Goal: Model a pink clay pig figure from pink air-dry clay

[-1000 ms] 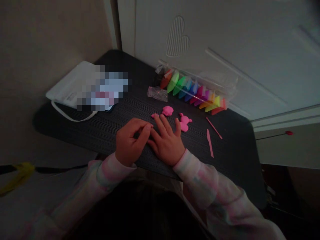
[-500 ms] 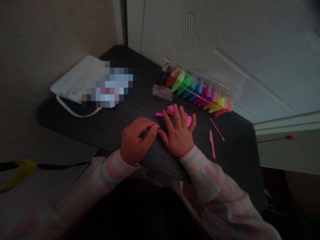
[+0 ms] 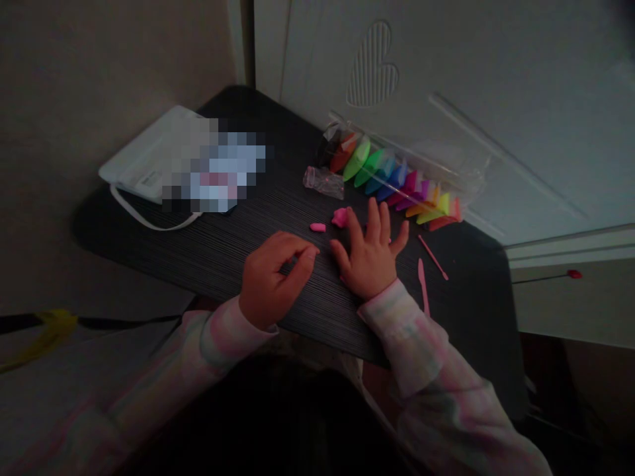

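Note:
My right hand is spread flat, palm down, over the dark table. A bit of pink clay shows past its fingers near the little finger, and the palm hides whatever else lies beneath. Just beyond the index finger sits a small pink clay lump. To its left lies a short pink clay roll. My left hand is closed above the table's near edge, thumb and forefinger pinched together. Whether anything is between those fingertips is too small to make out.
A clear plastic pack of coloured clay stands against the white door, a crumpled clear wrapper beside it. Right of my hand lie a pink knife tool and a thin pink stick. A white case with a strap is at left.
My right hand has slid to the right, uncovering more of the pink lump and covering the larger pink piece. My left hand has stayed nearly still, pinched.

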Demonstrator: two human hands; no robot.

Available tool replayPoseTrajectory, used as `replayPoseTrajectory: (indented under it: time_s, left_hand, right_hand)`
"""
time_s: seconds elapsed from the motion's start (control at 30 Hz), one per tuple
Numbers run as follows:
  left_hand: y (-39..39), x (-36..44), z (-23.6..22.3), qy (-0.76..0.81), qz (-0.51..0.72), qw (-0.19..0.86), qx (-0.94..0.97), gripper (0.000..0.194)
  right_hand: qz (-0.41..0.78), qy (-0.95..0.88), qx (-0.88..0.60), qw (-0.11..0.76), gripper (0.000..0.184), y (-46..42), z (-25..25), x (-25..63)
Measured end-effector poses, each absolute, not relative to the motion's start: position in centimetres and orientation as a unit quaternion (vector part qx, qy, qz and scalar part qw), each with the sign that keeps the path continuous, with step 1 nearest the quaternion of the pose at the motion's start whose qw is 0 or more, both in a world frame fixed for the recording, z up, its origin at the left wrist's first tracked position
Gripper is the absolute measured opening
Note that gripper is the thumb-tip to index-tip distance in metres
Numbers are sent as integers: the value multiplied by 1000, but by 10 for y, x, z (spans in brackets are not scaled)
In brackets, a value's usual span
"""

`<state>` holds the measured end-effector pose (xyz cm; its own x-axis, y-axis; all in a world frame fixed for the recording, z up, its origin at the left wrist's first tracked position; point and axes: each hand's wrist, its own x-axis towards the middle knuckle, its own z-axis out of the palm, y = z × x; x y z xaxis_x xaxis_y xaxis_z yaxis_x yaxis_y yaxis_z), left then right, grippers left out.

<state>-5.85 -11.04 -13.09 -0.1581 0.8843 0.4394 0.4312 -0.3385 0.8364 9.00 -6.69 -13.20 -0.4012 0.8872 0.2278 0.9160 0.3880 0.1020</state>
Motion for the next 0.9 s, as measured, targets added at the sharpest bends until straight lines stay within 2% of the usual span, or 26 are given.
replayPoseTrajectory:
  time_s: [0.2,0.37,0.5,0.63,0.8,0.9]
  left_hand:
    - [-111,-58,-131,538,539,208,614,15]
    - [-111,-58,-131,537,536,205,618,14]
    - [-111,-58,-131,536,538,204,618,14]
    - [-111,-58,-130,538,535,204,619,15]
    - [-109,-57,-131,534,509,181,650,12]
    - [-106,-56,-132,536,484,157,673,12]
  right_hand:
    - [-81,-884,-459,47,55,-67,-132,90]
    - [-104,-827,-549,66,58,-63,-133,95]
    - [-105,-886,-448,54,58,-73,-134,94]
    - [-138,-838,-520,96,65,-71,-134,95]
    - [-106,-874,-471,62,61,-69,-135,95]
    - [-115,-844,-518,75,62,-70,-135,95]
